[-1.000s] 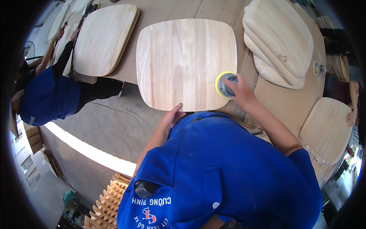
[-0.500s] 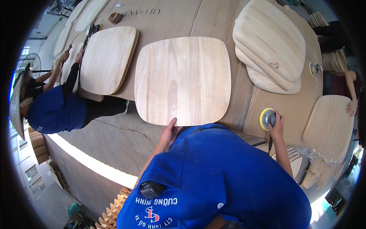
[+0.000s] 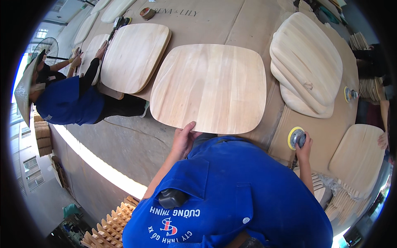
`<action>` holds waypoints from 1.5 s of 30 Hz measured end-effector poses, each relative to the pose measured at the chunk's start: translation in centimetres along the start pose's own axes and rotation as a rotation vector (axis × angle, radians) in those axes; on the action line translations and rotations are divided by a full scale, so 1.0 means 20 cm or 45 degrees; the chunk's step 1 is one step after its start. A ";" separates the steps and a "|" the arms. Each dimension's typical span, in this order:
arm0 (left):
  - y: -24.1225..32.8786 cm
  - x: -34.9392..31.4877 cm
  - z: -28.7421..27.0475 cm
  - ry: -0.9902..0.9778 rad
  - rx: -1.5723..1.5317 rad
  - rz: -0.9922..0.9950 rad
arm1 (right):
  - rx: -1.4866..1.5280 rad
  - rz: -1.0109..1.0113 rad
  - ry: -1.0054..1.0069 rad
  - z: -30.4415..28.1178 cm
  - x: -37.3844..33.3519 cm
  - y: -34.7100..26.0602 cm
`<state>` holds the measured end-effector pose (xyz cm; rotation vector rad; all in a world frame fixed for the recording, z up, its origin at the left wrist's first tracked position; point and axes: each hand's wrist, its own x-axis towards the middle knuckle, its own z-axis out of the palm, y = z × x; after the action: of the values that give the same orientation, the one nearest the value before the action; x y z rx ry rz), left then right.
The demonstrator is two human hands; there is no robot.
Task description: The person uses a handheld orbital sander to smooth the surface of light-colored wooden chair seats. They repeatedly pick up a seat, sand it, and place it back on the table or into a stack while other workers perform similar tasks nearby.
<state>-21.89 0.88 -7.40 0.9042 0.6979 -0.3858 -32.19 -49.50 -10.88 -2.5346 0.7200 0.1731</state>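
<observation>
A pale wooden panel (image 3: 209, 89) with rounded corners lies before me at the table's near side. My left hand (image 3: 185, 139) grips its near edge, thumb on the top face and fingers underneath, partly hidden. To the right, my right hand (image 3: 304, 149) is closed round a grey orbital sander (image 3: 300, 139). The sander's yellow pad faces left, tipped up on edge over the cardboard, away from the panel. Whether the sander touches the cardboard I cannot tell.
Stacked panels lie at the right (image 3: 306, 62) and left (image 3: 134, 58). A co-worker in blue (image 3: 70, 101) stands left; another person's hand (image 3: 383, 141) touches a far-right panel (image 3: 357, 159). A second sander (image 3: 350, 94) and a brown roll (image 3: 147, 13) rest on the cardboard-covered table (image 3: 231, 27).
My view has turned slightly, shifting the scene rightward. The panel's outline looks wider and shorter. Both hands keep their grips on the panel and the sander.
</observation>
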 end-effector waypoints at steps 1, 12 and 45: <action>-0.01 0.01 -0.02 0.012 0.005 0.008 | -0.004 0.018 -0.003 -0.01 0.00 -0.02; -0.31 0.30 -0.31 0.060 0.225 -0.307 | -0.246 -0.783 -0.373 0.14 0.17 -1.16; -0.13 0.39 -0.52 -0.020 0.364 -0.542 | -0.475 -0.786 -0.450 1.04 1.11 -2.68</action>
<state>-21.77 7.79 -18.78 1.0179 0.8350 -0.8874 14.99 -9.82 -11.57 -2.8264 -0.2641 0.5595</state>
